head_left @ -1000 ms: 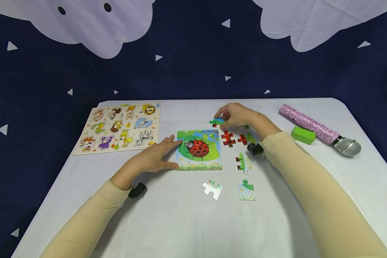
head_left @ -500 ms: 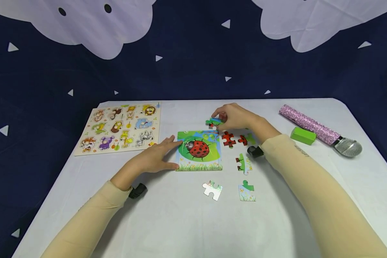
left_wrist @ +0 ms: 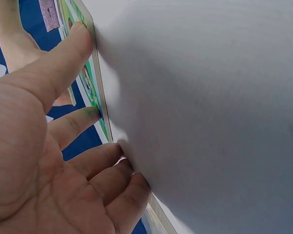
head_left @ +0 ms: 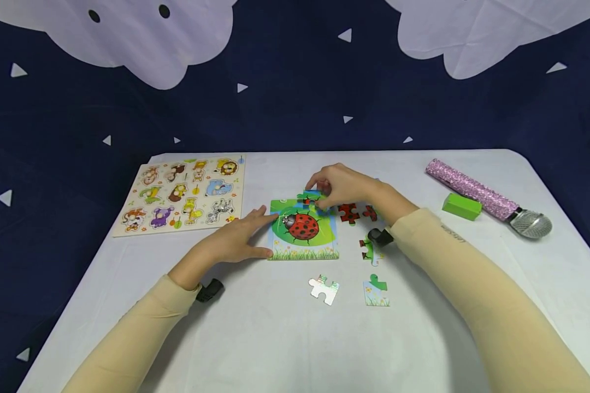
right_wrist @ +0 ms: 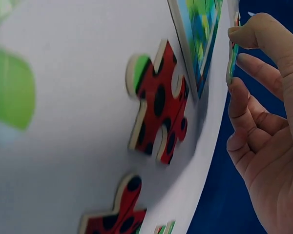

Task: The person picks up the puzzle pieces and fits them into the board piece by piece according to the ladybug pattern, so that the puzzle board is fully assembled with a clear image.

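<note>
A square ladybug puzzle board (head_left: pixel 302 234) lies flat on the white table. My left hand (head_left: pixel 238 240) rests at the board's left side, thumb and fingers spread and touching its edge. Between thumb and fingers of my right hand (head_left: pixel 344 185) is a puzzle piece (head_left: pixel 311 196) in blue, green and red, pinched over the board's far edge; the right wrist view shows that piece (right_wrist: pixel 232 61) edge-on. Just right of the board is a red spotted puzzle piece (head_left: pixel 348 213). A second red piece (head_left: pixel 370 213) is partly hidden by my right arm.
A green-and-flower piece (head_left: pixel 376 295) and a shiny silvery piece (head_left: pixel 324 289) lie nearer the front. An animal peg puzzle (head_left: pixel 182 196) lies at the back left. On the right are a green block (head_left: pixel 462 206) and a pink glittery microphone (head_left: pixel 477 191).
My right hand has carried the puzzle piece left and slightly nearer, from beyond the board's far right corner to over its far edge. My left hand has stayed put.
</note>
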The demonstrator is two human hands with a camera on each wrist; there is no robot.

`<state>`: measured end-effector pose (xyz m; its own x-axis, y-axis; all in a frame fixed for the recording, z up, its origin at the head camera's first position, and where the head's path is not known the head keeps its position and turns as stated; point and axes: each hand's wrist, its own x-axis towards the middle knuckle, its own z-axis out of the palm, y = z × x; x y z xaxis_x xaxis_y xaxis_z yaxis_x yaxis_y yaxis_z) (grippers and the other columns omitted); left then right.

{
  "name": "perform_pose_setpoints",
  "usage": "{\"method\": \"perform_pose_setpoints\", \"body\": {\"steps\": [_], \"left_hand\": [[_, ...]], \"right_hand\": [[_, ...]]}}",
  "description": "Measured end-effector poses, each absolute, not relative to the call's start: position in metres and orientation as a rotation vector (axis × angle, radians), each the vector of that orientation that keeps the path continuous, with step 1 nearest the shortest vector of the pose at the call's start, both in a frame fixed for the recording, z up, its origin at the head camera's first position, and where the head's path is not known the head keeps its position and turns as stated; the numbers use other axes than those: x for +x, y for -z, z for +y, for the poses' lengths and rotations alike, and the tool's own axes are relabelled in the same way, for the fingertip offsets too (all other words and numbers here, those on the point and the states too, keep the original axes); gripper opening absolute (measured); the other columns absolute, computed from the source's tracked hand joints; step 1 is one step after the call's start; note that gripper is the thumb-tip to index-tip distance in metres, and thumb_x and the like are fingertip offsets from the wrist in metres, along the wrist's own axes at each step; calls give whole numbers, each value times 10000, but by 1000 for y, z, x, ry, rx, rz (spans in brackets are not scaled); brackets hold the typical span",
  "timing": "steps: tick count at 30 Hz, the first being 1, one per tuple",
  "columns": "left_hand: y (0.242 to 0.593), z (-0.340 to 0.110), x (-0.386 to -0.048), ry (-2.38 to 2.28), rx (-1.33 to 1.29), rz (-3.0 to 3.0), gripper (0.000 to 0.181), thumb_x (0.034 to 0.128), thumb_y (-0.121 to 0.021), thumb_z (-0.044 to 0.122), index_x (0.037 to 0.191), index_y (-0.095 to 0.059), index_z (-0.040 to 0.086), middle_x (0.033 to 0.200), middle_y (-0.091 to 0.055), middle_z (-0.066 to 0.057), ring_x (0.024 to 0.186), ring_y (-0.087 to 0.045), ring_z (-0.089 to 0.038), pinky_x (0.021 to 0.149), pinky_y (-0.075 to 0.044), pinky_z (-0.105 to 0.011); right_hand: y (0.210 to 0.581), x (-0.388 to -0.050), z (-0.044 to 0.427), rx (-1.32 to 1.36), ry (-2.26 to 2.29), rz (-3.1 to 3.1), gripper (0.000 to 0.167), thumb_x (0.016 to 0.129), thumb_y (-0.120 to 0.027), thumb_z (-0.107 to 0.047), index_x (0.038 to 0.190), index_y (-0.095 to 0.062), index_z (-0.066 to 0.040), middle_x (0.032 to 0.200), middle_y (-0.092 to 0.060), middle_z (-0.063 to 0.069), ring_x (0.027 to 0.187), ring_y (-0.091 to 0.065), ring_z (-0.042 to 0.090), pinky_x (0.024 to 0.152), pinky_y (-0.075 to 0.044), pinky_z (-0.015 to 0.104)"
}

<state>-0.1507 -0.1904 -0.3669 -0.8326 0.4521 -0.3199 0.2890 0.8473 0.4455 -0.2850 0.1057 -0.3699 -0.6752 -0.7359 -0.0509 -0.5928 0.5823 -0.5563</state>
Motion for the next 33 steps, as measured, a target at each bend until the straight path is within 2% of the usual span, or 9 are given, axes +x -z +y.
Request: {"method": "perform_pose_setpoints", "body": {"steps": [10, 18, 33], "left_hand": [[367, -190, -152, -527, 553, 2609, 906, 973, -799, 400, 1707, -319, 171, 1799, -130, -185, 1676, -135, -416, 1327, -166, -678], [367, -190, -152, -527, 547, 2605, 908, 973, -799, 407, 1709, -317, 183, 1803, -129, -178, 1678, -131, -413, 1326, -179, -676], [364, -188, -154, -485, 536, 2608, 923, 954, -817, 426, 1705, -332, 194, 1800, -141, -178, 1666, -170, -432, 1309, -230, -682]], "right_hand": [[371, -275, 93, -1152, 690, 2480, 384, 854, -845, -225, 1232, -797, -176, 1031, -716, 50, 893, -585, 188, 822, -517, 350], [374, -272, 85, -1168, 622, 2461, 384, 870, -858, -252, 1243, -788, -194, 1088, -710, 51, 941, -601, 194, 867, -538, 364], [373, -270, 79, -1185, 582, 2455, 402, 868, -862, -233, 1262, -794, -193, 1112, -710, 54, 929, -587, 189, 883, -538, 369]]}}
